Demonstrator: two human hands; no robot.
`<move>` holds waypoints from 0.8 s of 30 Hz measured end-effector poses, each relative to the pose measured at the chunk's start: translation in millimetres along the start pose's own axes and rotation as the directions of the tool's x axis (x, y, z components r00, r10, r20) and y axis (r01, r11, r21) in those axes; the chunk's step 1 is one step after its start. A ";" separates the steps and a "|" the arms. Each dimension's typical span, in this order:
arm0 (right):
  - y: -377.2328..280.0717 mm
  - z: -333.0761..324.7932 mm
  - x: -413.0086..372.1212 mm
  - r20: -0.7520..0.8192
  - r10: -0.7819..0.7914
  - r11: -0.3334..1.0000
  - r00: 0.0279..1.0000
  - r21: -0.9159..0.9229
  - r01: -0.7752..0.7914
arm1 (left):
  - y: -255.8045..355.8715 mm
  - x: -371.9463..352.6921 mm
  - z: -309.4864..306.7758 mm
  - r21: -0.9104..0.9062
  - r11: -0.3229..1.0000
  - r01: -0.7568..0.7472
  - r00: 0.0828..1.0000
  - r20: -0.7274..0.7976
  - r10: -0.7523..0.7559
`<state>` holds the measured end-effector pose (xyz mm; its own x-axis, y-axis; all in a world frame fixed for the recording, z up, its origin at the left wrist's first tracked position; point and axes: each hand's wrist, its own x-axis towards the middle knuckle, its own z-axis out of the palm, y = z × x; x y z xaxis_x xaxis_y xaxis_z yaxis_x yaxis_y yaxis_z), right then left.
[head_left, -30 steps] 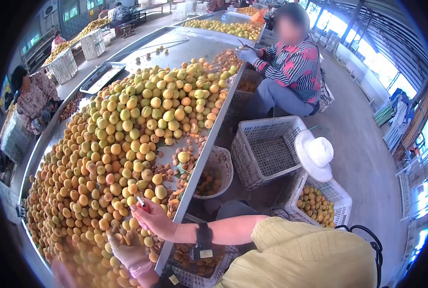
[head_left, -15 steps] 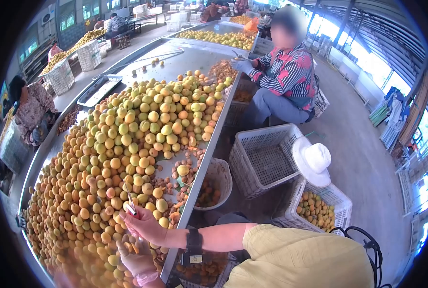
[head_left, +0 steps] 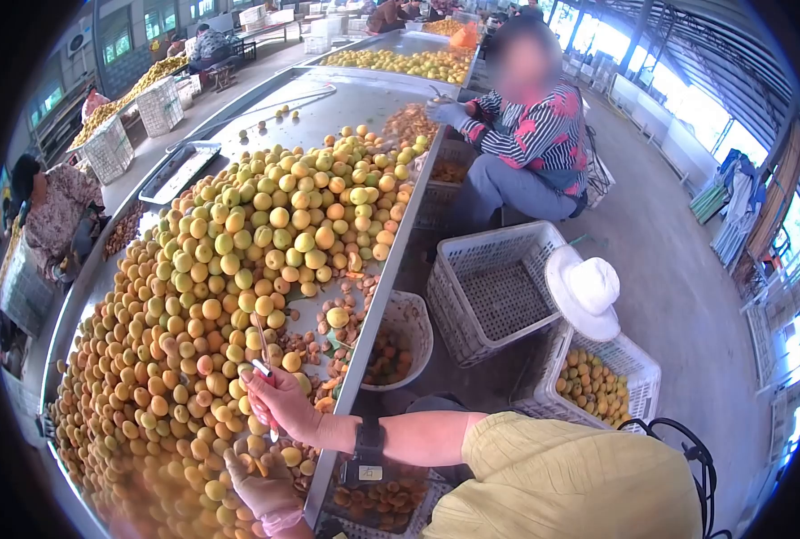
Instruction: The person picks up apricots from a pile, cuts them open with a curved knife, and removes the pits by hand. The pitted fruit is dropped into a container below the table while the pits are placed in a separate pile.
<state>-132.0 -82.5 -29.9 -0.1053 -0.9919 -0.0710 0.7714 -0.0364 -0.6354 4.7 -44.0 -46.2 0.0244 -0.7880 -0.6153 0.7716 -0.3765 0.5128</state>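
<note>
My right hand [head_left: 285, 404], bare with a black band at the wrist, grips a knife [head_left: 262, 366] with a red and white handle, its thin blade pointing up over the fruit. Below it, my left hand [head_left: 263, 490] wears a pale glove with a pink cuff and has its fingers round an orange cut fruit [head_left: 258, 464]. The blade is apart from that fruit. Both hands are over a large heap of yellow-orange fruit [head_left: 184, 314] on a metal table [head_left: 306, 112]. Pits and scraps [head_left: 342, 341] lie near the table's edge.
Right of the table are a round basket [head_left: 413, 341], an empty crate [head_left: 494, 278], a fruit-filled crate [head_left: 633, 386] and a white hat [head_left: 589, 289]. A co-worker [head_left: 535, 135] in gloves sits beyond them. Another person [head_left: 59, 211] sits at the left. A black tray [head_left: 180, 171] rests on the table.
My right hand has shifted slightly up and right with the knife, whose blade has moved away from my left hand's side. The view has shifted a little. My left hand still holds the fruit.
</note>
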 end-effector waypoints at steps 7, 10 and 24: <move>8.0 3.1 1.0 -0.007 0.001 1.000 1.000 -0.019 -0.001 | -7.0 5.1 -8.3 0.044 0.996 -0.079 0.996 0.052 0.077; 12.3 3.9 2.8 -0.023 0.013 1.000 1.000 0.000 -0.013 | -1.1 -2.1 -2.7 0.010 0.999 0.033 0.991 0.128 -0.034; -1.0 3.0 4.3 -0.092 0.092 0.995 0.991 0.052 -0.087 | -9.5 -12.9 15.9 -0.023 0.998 0.067 0.995 0.079 -0.065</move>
<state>-131.3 -87.1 -27.3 -0.0914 -0.9756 -0.1998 0.8091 0.0442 -0.5860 -13.0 -38.1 -33.7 -0.0758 -0.7979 -0.5980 0.7859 -0.4169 0.4567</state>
